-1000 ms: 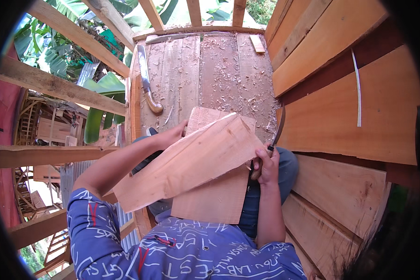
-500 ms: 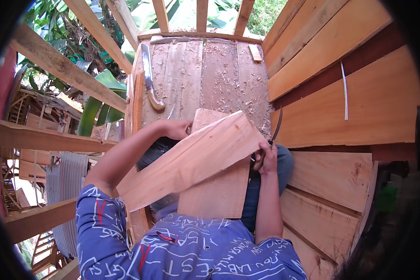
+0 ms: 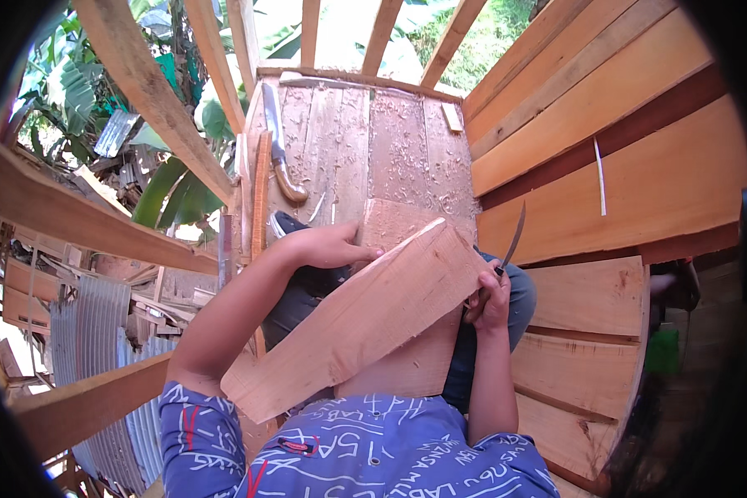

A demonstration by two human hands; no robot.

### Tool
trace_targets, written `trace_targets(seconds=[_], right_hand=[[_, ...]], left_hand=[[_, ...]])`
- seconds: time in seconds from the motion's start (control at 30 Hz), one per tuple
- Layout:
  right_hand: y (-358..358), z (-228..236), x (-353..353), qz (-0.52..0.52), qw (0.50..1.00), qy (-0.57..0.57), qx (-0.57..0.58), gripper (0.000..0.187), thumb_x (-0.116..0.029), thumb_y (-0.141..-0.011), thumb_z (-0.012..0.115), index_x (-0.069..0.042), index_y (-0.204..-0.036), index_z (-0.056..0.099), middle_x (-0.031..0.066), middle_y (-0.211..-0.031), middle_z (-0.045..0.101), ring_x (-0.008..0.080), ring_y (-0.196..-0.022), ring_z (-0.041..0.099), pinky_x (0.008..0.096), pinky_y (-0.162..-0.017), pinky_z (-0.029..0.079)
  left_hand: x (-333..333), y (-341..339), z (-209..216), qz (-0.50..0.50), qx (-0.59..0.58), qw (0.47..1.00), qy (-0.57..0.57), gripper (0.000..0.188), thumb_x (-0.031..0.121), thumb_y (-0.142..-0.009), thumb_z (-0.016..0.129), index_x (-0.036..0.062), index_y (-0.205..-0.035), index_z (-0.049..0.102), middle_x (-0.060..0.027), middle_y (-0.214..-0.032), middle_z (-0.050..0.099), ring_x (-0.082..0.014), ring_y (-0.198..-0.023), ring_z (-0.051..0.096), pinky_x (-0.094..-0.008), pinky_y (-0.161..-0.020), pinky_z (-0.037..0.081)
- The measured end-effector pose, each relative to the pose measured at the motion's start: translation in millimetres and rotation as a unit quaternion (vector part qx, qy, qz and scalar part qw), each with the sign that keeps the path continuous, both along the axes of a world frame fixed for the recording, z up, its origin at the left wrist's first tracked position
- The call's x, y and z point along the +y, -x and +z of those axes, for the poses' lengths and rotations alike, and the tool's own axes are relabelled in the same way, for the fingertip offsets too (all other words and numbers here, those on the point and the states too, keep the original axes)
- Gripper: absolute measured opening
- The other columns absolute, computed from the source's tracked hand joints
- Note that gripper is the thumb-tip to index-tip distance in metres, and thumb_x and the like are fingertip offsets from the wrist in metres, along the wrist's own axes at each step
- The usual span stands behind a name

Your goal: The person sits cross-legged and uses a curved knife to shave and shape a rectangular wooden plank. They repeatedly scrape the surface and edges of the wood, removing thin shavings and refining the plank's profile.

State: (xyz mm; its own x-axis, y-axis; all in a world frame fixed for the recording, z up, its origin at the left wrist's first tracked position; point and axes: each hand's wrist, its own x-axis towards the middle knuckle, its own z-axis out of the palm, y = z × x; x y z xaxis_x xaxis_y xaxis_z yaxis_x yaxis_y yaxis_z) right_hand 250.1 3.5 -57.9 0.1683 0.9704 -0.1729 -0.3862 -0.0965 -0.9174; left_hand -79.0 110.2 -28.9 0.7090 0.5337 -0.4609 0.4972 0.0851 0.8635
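A long, pale wooden board (image 3: pixel 349 319) lies slantwise over my lap, its lower left end near my shirt. Under it is a second, wider wooden board (image 3: pixel 402 365), partly covered. My left hand (image 3: pixel 330 247) is at the upper board's far edge, one finger stretched onto that edge and the others curled, partly hidden behind it. At the board's right end, my right hand (image 3: pixel 490 297) is closed around a knife, its fingers also against the board. The knife's dark curved blade (image 3: pixel 516 236) points up and away; its handle is mostly hidden in my hand.
A large knife with a wooden handle (image 3: pixel 290 184) lies on the plank floor (image 3: pixel 349 141) among wood shavings, at the far left. A small wood block (image 3: pixel 451 117) lies at the far right. Wooden slats (image 3: pixel 133 83) rise on the left; a plank wall (image 3: pixel 631 174) stands right.
The upper board has shifted slightly down and to the right in view. My left hand has come further over its far edge, with a finger now showing on it. My right hand still holds the knife.
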Motion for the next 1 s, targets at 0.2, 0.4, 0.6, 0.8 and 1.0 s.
trace_targets(seconds=[0.2, 0.4, 0.6, 0.8, 1.0], right_hand=[[32, 17, 19, 0.049, 0.995, 0.082, 0.004, 0.029, -0.011, -0.078, 0.07, -0.01, -0.085, 0.041, 0.0042, -0.061, 0.055, 0.0091, -0.041, 0.05, 0.021, -0.039, 0.042], [49, 43, 128, 0.067, 0.993, 0.097, 0.005, 0.031, -0.008, -0.077, 0.072, -0.01, -0.085, 0.042, 0.0029, -0.065, 0.057, 0.0073, -0.043, 0.052, 0.0193, -0.041, 0.043], [5, 20, 180, 0.097, 0.994, 0.02, 0.055, 0.028, -0.012, -0.078, 0.069, -0.011, -0.086, 0.042, 0.0027, -0.061, 0.057, 0.008, -0.041, 0.052, 0.0194, -0.038, 0.043], [-1, 16, 139, 0.097, 0.991, -0.009, 0.09, 0.027, -0.01, -0.078, 0.068, -0.011, -0.088, 0.042, 0.0035, -0.062, 0.059, 0.0089, -0.043, 0.055, 0.0194, -0.039, 0.044], [-7, 26, 136, 0.108, 0.992, -0.032, 0.055, 0.029, -0.011, -0.075, 0.07, -0.011, -0.082, 0.042, 0.0008, -0.057, 0.054, 0.0099, -0.041, 0.051, 0.029, -0.073, 0.057]], left_hand=[[-6, 28, -33, 0.112, -0.011, 0.994, 0.007, 0.062, 0.038, -0.1, 0.052, -0.0128, -0.131, 0.036, -0.0298, -0.119, 0.06, -0.0354, -0.116, 0.058, -0.0382, -0.1, 0.043], [79, 34, -2, 0.205, -0.09, 0.974, 0.034, 0.06, 0.034, -0.1, 0.054, -0.0086, -0.138, 0.034, -0.0178, -0.137, 0.048, -0.0207, -0.127, 0.044, -0.035, -0.109, 0.033], [115, -1, 37, 0.197, 0.101, 0.969, -0.112, 0.065, 0.046, -0.098, 0.05, -0.0122, -0.125, 0.041, -0.0343, -0.116, 0.059, -0.0442, -0.113, 0.058, -0.0446, -0.099, 0.042], [87, -13, 49, 0.146, 0.177, 0.965, -0.129, 0.065, 0.05, -0.097, 0.046, -0.0109, -0.119, 0.046, -0.0343, -0.123, 0.056, -0.0475, -0.118, 0.052, -0.0487, -0.102, 0.038], [73, -19, 61, 0.194, 0.161, 0.954, -0.161, 0.062, 0.047, -0.098, 0.047, -0.0066, -0.13, 0.043, -0.0289, -0.125, 0.056, -0.0469, -0.119, 0.049, -0.0488, -0.105, 0.034]])
